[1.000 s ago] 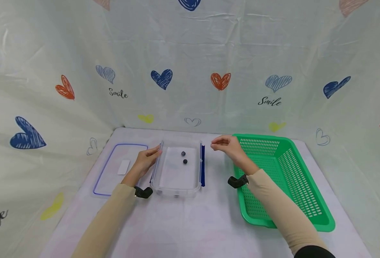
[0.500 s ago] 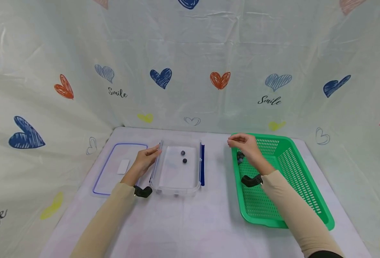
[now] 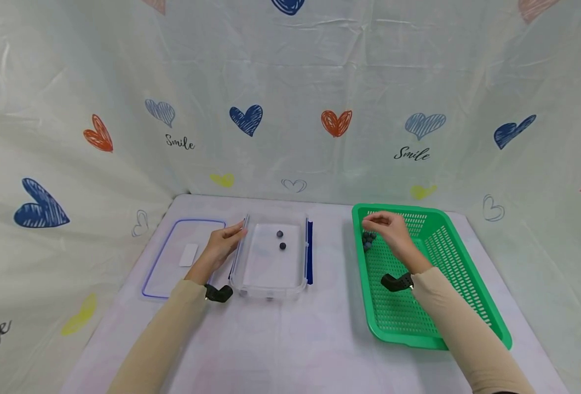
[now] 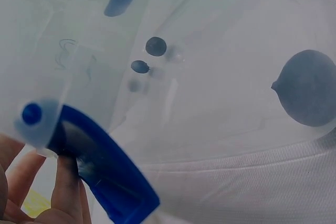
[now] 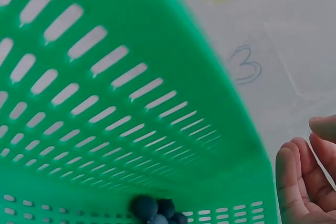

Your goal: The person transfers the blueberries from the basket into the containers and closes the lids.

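Note:
A clear plastic container [image 3: 270,293] with blue side clips stands mid-table, two blueberries [image 3: 282,246] lying apart inside it. My left hand [image 3: 219,246] holds its left rim; in the left wrist view fingers [image 4: 67,190] show behind the lowered blue clip [image 4: 113,166]. Over the far left corner of a green basket [image 3: 366,295] hovers my right hand [image 3: 391,229], nothing in it. The right wrist view shows its thumb [image 5: 323,128] spread from the fingers. Several blueberries [image 3: 367,241] are clustered below it in that basket corner, partly hidden by the hand in the head view.
Left of the container lies its clear lid [image 3: 164,273] with a blue seal, a white rectangle [image 3: 189,255] on it. A heart-printed sheet [image 3: 290,153] hangs behind the table. The basket's side walls are raised and slotted.
My right hand has moved right, from beside the container to over the basket corner, uncovering the blueberries there. The left hand and the container have stayed put.

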Demonstrator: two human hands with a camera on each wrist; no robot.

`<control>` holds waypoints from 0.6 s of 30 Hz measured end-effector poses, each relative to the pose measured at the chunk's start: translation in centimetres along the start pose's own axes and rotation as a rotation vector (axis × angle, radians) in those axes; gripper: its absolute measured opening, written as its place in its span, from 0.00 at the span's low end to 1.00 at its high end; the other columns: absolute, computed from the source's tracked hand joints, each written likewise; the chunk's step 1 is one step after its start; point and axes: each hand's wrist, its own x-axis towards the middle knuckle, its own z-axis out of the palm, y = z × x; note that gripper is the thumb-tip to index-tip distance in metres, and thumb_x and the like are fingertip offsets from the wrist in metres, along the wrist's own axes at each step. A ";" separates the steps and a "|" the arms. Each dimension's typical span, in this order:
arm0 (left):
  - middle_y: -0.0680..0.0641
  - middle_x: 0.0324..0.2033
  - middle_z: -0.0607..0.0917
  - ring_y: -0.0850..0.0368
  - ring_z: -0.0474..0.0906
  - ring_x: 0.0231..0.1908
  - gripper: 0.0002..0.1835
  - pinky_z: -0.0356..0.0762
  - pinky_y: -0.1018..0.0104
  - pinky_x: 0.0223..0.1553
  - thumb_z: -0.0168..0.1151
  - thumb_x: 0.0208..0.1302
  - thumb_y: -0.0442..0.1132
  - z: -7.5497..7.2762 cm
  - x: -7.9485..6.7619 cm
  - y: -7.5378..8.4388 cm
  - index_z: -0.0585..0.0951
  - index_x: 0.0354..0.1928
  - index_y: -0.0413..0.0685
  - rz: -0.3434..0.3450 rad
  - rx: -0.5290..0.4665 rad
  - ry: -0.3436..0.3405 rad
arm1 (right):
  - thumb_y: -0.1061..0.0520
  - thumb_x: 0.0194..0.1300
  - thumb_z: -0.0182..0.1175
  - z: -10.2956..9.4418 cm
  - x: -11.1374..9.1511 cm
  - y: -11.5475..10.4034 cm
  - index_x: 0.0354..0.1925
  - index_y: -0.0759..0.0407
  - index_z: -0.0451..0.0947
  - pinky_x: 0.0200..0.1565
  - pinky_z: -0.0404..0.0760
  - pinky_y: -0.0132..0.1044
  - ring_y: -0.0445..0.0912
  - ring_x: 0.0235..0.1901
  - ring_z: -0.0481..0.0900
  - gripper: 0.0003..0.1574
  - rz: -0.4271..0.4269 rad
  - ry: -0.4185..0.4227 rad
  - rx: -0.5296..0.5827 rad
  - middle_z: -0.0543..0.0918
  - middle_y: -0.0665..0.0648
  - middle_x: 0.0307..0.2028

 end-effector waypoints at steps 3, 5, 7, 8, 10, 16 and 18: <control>0.39 0.74 0.60 0.47 0.57 0.72 0.30 0.59 0.54 0.71 0.60 0.73 0.42 -0.1 0.0 0.0 0.65 0.73 0.46 0.001 -0.003 -0.001 | 0.59 0.69 0.65 -0.2 0.0 0.5 0.53 0.78 0.75 0.47 0.82 0.33 0.39 0.41 0.81 0.24 0.002 0.012 0.008 0.84 0.51 0.41; 0.39 0.74 0.61 0.47 0.57 0.72 0.30 0.59 0.54 0.71 0.60 0.73 0.42 -0.1 0.0 -0.1 0.66 0.73 0.46 0.001 -0.004 -0.001 | 0.60 0.69 0.65 -0.3 0.0 0.9 0.53 0.79 0.75 0.47 0.82 0.34 0.39 0.40 0.81 0.23 0.003 0.013 0.011 0.84 0.51 0.40; 0.39 0.74 0.61 0.47 0.58 0.72 0.30 0.59 0.55 0.71 0.60 0.73 0.42 0.0 0.0 -0.1 0.66 0.73 0.46 0.000 -0.003 0.000 | 0.60 0.68 0.65 -0.4 0.0 1.2 0.53 0.79 0.76 0.46 0.82 0.33 0.38 0.40 0.82 0.23 0.013 0.021 -0.006 0.85 0.51 0.40; 0.39 0.74 0.61 0.47 0.58 0.72 0.30 0.60 0.55 0.70 0.60 0.73 0.42 0.0 0.1 -0.1 0.66 0.73 0.46 0.000 -0.002 0.001 | 0.60 0.68 0.65 -0.5 0.0 1.4 0.53 0.78 0.76 0.46 0.82 0.34 0.39 0.40 0.82 0.23 0.018 0.023 -0.019 0.85 0.51 0.40; 0.39 0.74 0.61 0.47 0.58 0.72 0.30 0.60 0.54 0.70 0.60 0.73 0.42 0.0 0.1 -0.2 0.65 0.73 0.46 -0.001 0.000 0.002 | 0.60 0.68 0.66 -0.5 -0.1 1.7 0.52 0.77 0.77 0.48 0.82 0.37 0.40 0.40 0.82 0.22 0.033 0.025 -0.045 0.86 0.53 0.40; 0.39 0.74 0.61 0.47 0.58 0.72 0.30 0.60 0.55 0.70 0.61 0.73 0.42 -0.1 0.2 -0.2 0.66 0.73 0.46 -0.004 -0.003 0.005 | 0.60 0.67 0.66 -0.5 -0.2 3.0 0.50 0.76 0.79 0.56 0.78 0.54 0.41 0.39 0.83 0.20 0.052 0.032 -0.095 0.86 0.64 0.44; 0.40 0.74 0.61 0.48 0.58 0.72 0.30 0.60 0.55 0.70 0.61 0.73 0.42 -0.1 0.2 -0.2 0.66 0.73 0.47 -0.006 -0.002 0.008 | 0.61 0.67 0.66 -0.4 -0.2 3.5 0.50 0.76 0.79 0.57 0.77 0.55 0.39 0.39 0.82 0.19 0.061 0.038 -0.101 0.85 0.65 0.45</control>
